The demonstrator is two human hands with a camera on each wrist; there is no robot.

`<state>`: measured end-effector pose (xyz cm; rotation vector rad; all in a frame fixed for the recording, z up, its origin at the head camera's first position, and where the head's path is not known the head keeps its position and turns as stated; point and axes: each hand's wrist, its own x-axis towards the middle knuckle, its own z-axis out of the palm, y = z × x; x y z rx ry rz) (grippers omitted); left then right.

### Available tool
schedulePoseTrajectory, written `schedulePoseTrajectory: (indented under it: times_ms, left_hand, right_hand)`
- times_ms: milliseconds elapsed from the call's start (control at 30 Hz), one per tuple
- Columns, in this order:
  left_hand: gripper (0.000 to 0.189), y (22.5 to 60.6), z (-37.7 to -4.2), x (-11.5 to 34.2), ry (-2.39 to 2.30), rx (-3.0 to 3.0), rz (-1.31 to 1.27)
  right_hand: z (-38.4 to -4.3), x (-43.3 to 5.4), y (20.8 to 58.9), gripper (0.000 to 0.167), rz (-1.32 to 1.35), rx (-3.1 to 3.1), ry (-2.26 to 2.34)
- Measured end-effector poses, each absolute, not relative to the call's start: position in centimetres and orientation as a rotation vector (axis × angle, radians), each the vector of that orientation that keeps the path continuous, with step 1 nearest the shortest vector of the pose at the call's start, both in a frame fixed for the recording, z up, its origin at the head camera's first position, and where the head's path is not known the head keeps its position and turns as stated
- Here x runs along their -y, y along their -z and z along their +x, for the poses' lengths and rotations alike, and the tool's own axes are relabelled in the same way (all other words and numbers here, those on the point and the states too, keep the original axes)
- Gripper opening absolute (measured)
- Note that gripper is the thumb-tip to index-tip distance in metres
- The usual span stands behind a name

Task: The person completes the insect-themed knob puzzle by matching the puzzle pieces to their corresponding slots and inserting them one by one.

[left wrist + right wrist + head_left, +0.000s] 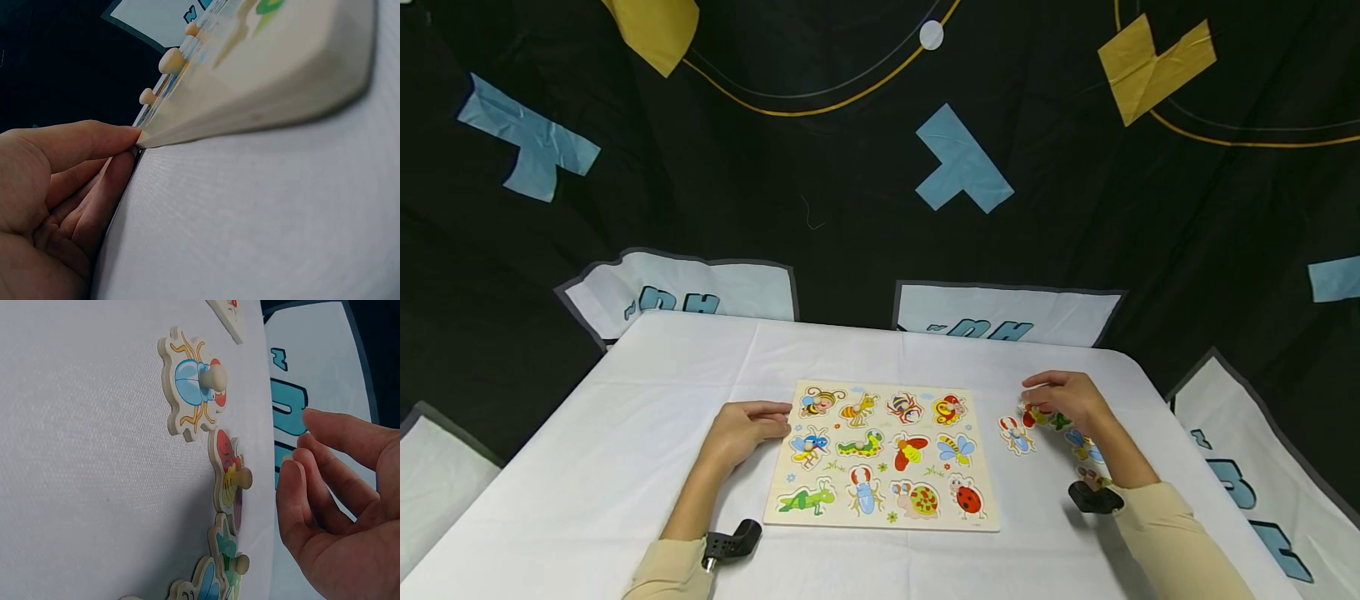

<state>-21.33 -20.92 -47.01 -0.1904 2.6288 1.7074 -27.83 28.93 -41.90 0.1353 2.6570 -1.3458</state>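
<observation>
A wooden peg puzzle board [872,457] printed with colourful insects lies flat on the table. My left hand [747,435] is at its left edge, thumb and fingertips touching the rim. In the left wrist view, round wooden knobs [172,61] stick up from the board. My right hand [1070,396] hovers over loose puzzle pieces right of the board, its fingers loosely bent and apart. Below it are a blue stag beetle piece [190,383], a red-and-yellow insect piece [224,459] and a green piece [225,544], each with a knob.
A blue-winged piece [1082,447] and a brownish piece [1093,477] lie partly under the right forearm. White cloth covers the table [692,358]. Behind it hangs a black curtain [820,200] with blue and gold shapes. Each wrist wears a black camera [733,542].
</observation>
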Motion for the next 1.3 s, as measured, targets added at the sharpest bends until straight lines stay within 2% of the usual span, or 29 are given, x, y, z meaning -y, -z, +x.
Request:
schedulePoseTrajectory:
  times_ms: [1300]
  left_hand:
    - [0.038,47.0,-21.2,20.8,-1.697,-2.639,-0.217]
  right_hand:
    - [-27.8,-30.4,43.1,0.037,0.130,-2.691,1.167]
